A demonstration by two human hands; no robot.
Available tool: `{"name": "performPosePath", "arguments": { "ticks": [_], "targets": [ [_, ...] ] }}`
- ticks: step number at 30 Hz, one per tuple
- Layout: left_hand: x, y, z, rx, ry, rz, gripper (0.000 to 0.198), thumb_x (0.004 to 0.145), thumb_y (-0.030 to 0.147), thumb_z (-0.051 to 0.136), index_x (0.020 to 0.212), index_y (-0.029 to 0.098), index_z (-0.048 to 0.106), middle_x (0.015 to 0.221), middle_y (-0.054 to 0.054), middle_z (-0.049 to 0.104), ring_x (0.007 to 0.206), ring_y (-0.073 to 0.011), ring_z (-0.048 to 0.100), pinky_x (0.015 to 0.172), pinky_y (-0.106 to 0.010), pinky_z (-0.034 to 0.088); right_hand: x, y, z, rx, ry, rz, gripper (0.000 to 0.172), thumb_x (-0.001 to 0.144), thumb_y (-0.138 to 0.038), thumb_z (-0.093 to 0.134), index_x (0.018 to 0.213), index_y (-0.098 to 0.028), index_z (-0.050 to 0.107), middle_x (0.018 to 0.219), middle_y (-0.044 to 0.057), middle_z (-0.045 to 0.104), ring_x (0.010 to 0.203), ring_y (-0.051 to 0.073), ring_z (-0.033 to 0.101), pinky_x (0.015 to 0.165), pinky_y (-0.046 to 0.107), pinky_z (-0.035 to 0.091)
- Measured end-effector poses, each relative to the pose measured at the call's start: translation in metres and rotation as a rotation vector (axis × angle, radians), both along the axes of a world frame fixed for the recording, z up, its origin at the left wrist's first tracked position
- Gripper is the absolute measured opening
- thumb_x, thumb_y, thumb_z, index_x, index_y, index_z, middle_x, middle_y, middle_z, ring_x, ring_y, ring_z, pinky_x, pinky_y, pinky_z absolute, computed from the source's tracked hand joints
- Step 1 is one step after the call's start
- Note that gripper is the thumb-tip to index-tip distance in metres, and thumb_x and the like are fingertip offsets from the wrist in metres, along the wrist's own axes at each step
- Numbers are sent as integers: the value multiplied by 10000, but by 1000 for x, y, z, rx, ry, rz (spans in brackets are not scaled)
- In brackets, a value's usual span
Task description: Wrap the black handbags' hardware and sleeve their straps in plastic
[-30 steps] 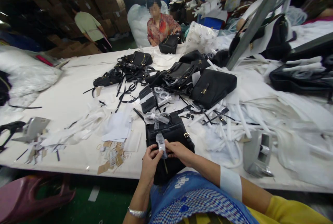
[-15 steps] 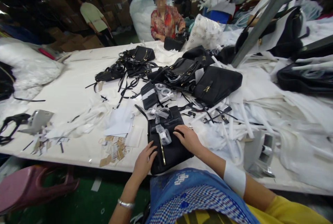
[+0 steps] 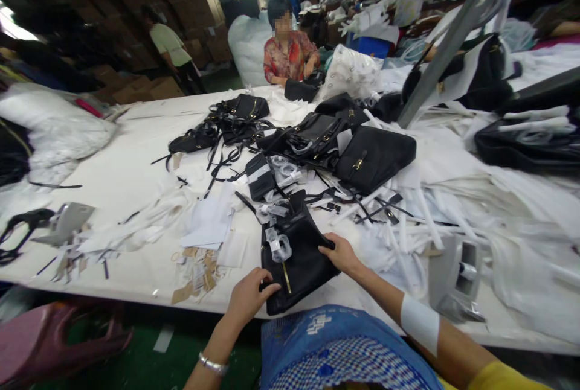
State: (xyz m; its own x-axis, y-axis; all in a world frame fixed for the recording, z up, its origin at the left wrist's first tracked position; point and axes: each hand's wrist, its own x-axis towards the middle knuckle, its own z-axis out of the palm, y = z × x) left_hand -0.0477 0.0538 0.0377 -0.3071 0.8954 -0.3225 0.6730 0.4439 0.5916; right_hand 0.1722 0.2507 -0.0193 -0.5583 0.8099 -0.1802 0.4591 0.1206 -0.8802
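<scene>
A black handbag point(image 3: 302, 263) with a gold zip lies on the table edge just before me. My left hand point(image 3: 251, 293) pinches its lower left side between thumb and fingers. At the bag's right edge, my right hand point(image 3: 341, 252) grips the side, thumb on top. On the bag rests a clear plastic-wrapped piece point(image 3: 278, 246), whose contents I cannot make out. Beyond the bag's top lies a small black pouch point(image 3: 260, 177) with a pale band around it.
Several black bags point(image 3: 376, 157) are heaped mid-table. Paper sheets point(image 3: 207, 221) and brown tags point(image 3: 199, 272) lie left. Grey tape dispensers point(image 3: 455, 278) stand at either side. A slanted metal post point(image 3: 446, 46) rises at right. A person point(image 3: 290, 52) handles a black bag opposite.
My hands have gone from resting flat on the bag to gripping its two sides. The bag's right edge looks lifted, and the plastic-wrapped piece has shifted slightly left.
</scene>
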Motion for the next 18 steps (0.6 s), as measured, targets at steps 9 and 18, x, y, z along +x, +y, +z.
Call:
{"name": "performPosePath", "arguments": {
  "ticks": [9, 18],
  "targets": [
    [64, 14, 36, 22, -654, 37, 298, 794, 408, 591, 952, 182, 702, 796, -39, 707, 672, -174, 596, 606, -242, 402, -41, 94, 160, 88, 146, 721, 253, 748, -315, 667, 950, -171, 715, 990, 39, 686, 970, 202, 607, 937, 328, 426],
    [140, 93, 40, 55, -1352, 55, 372, 652, 447, 730, 822, 150, 584, 693, -32, 651, 618, -149, 614, 643, -271, 455, -137, 125, 189, 304, 7, 965, 169, 599, -162, 752, 766, -181, 748, 937, -7, 714, 889, 182, 654, 890, 301, 459]
  ]
}}
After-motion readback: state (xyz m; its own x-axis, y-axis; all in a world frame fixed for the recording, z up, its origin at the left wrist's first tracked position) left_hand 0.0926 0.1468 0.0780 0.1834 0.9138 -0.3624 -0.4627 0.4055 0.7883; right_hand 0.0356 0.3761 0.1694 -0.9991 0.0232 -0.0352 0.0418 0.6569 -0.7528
